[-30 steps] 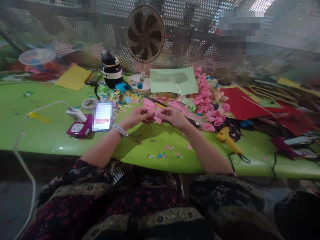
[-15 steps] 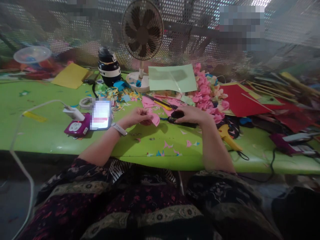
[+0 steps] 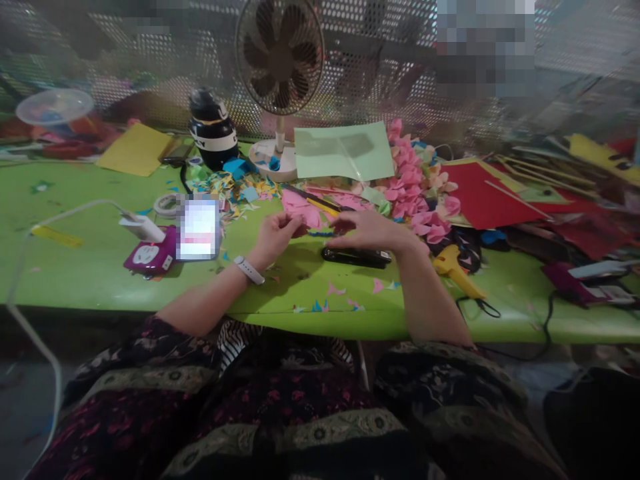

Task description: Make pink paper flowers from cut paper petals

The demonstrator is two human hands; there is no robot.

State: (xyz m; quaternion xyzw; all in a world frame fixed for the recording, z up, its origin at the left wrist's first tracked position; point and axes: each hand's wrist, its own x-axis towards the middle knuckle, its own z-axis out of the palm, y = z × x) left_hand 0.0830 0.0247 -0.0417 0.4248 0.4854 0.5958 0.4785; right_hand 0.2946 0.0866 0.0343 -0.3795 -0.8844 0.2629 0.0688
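Note:
My left hand (image 3: 281, 237) is just left of centre over the green table, its thumb and fingers pinched together. Whatever is between the fingertips cannot be made out against the pink paper pieces (image 3: 303, 208) behind them. Opposite it, my right hand (image 3: 373, 232) arches with thumb and fingers apart and nothing visible in it. Beneath that hand a black stapler (image 3: 354, 257) lies on the table. A small blue strip (image 3: 320, 234) shows between the two hands. A yellow-and-black cutter (image 3: 320, 203) rests on the pink pieces beyond them.
Pink paper petals (image 3: 410, 190) are heaped right of a pale green sheet (image 3: 345, 152). A fan (image 3: 273, 160), a dark bottle (image 3: 214, 143) and paper scraps stand or lie behind. Left is a lit phone (image 3: 198, 230) by a purple power socket (image 3: 150, 257); right, a yellow glue gun (image 3: 457, 270).
The pink folded paper that stuck out of my left hand no longer shows. My right hand has opened from a dark object, and the stapler is now more visible below it. The view has shifted slightly.

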